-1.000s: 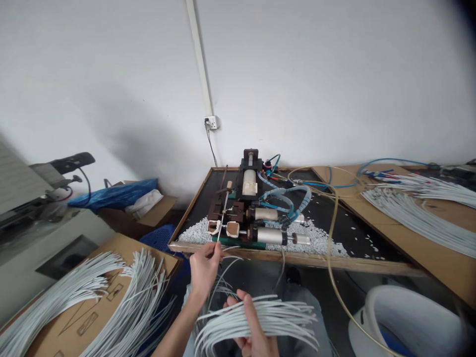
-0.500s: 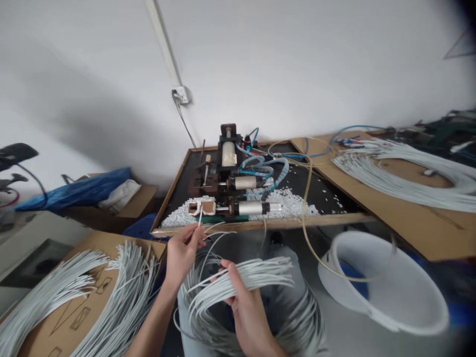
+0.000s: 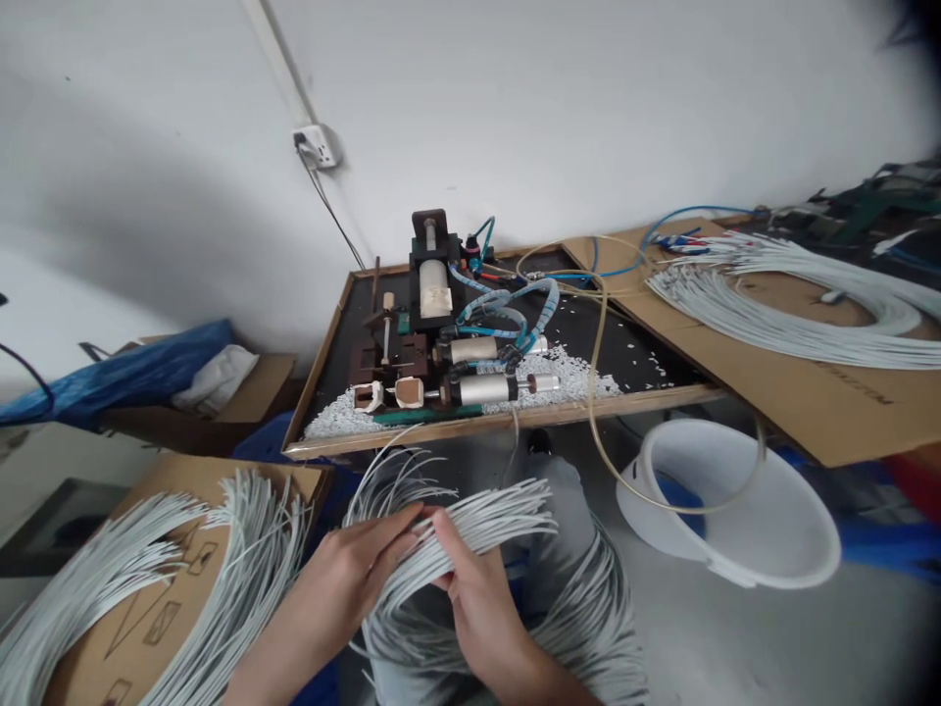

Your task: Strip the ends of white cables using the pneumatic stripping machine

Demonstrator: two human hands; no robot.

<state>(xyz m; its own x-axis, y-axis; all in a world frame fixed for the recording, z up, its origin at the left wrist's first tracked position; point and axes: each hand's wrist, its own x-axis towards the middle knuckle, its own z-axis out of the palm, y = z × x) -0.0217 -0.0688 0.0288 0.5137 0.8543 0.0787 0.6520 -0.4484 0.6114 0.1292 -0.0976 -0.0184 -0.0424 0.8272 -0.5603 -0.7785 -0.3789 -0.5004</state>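
Note:
My right hand point(image 3: 481, 598) is closed around a bundle of thin white wires point(image 3: 492, 518), whose cut ends fan out to the upper right. Against the left side of the same bundle, my left hand point(image 3: 360, 564) has its fingers pressed together on wire; the fingertips are partly hidden. The rest of the wire coil point(image 3: 603, 608) hangs in a loop below, over my lap. Several loose wire ends point(image 3: 412, 466) arc up beyond my left hand. Past them, on the bench, stands a pneumatic machine point(image 3: 433, 284) with a pair of small jaws point(image 3: 389, 394) standing apart, no wire between them.
White clippings point(image 3: 342, 417) lie around the machine on the wood-edged bench point(image 3: 507, 419). At right are a white bucket point(image 3: 735, 510), a tan hose point(image 3: 599, 392) and a wire coil point(image 3: 809, 333) on cardboard. More wire bundles point(image 3: 242, 569) lie on cardboard point(image 3: 147, 628) at left.
My left hand has moved from the machine's jaws down to the bundle in my right hand. The wire that stood between the jaws has come out. The view has shifted slightly.

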